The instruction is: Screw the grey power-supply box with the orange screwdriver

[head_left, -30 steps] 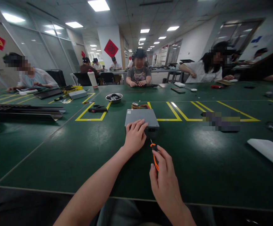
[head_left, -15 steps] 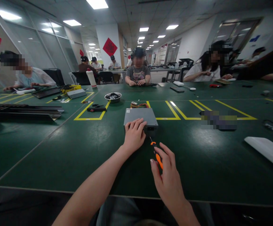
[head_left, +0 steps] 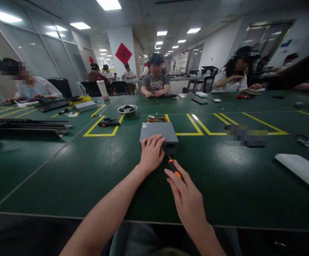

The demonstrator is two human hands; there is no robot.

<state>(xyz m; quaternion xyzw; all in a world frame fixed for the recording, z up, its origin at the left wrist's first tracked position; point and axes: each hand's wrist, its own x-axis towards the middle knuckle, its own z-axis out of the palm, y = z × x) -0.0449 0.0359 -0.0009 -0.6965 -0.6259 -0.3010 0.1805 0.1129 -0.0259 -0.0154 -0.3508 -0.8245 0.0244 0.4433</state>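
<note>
A grey computer power supply unit (head_left: 154, 129) lies on the green table in front of me, its cable bundle (head_left: 158, 119) coming out at the back. My left hand (head_left: 152, 152) bears on its top and near edge, fingers over the upper face. My right hand (head_left: 188, 193) has a screwdriver (head_left: 173, 169) with an orange and black handle between thumb and fingers. The screwdriver's thin shaft points up at the unit's near face, below the power socket (head_left: 169, 145). Whether its tip sits in a screw is too small to tell.
Yellow tape (head_left: 98, 135) marks areas on the table. Behind to the left are a metal bowl (head_left: 127, 110) of small parts and a black tool (head_left: 109, 124). A long white object (head_left: 301, 172) lies at right. A person (head_left: 156, 83) sits opposite; others work around.
My right hand has moved slightly up and left, its fingers closer round the screwdriver, whose handle has shifted left. My left hand and the power supply unit stay put.
</note>
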